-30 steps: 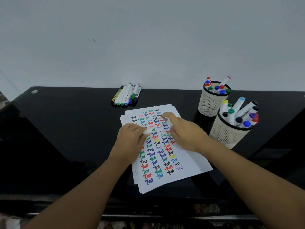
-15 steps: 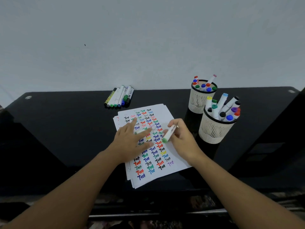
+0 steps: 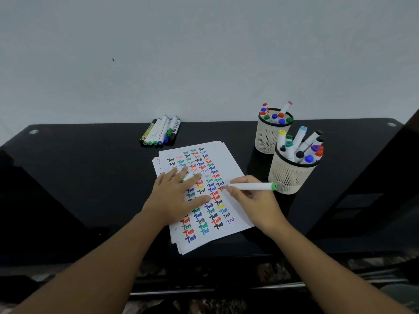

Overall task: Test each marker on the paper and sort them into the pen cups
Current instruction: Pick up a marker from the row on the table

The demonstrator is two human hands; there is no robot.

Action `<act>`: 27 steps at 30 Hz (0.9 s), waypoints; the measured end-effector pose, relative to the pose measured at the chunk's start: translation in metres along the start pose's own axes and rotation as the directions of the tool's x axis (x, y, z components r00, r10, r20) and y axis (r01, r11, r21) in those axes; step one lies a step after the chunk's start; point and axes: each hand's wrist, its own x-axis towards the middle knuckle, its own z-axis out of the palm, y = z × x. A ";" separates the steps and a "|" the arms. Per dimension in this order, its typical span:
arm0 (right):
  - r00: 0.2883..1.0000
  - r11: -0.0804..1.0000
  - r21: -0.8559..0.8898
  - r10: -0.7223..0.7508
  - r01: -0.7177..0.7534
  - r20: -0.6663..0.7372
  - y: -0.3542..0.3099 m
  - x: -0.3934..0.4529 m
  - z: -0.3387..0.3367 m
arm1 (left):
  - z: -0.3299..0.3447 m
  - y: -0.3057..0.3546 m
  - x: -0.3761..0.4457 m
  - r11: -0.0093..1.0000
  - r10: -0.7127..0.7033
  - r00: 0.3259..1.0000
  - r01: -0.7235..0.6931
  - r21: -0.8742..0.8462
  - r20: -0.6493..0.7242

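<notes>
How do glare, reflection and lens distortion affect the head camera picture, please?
Head view: the glossy black table mirrors the pen cups as dim reflections, without harsh glare; wide-angle distortion bows the table's far edge; lighting is soft and even; the writing on the paper stays legible.

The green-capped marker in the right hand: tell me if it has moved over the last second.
Yes. The marker has swung from between both hands to lie level, its green end toward the nearer pen cup.
</notes>
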 end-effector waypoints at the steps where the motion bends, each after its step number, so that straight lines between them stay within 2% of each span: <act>1: 1.000 1.000 -0.009 0.005 -0.005 -0.009 0.000 -0.001 -0.001 | 0.000 0.000 0.000 1.000 0.000 1.000 0.000 -0.002 0.001; 5: 0.999 0.997 -0.054 0.047 -0.048 -0.016 -0.005 -0.003 0.000 | -0.001 0.000 -0.001 1.000 -0.002 1.000 0.002 -0.011 0.004; 10: 0.997 0.984 -0.170 0.064 -0.056 0.040 -0.002 -0.002 0.000 | -0.002 0.001 -0.002 1.000 -0.009 1.000 0.008 -0.020 -0.003; 27: 0.997 0.978 -0.205 0.055 -0.042 0.061 0.000 0.000 0.000 | -0.006 0.006 -0.003 1.000 -0.015 1.000 0.015 -0.020 0.009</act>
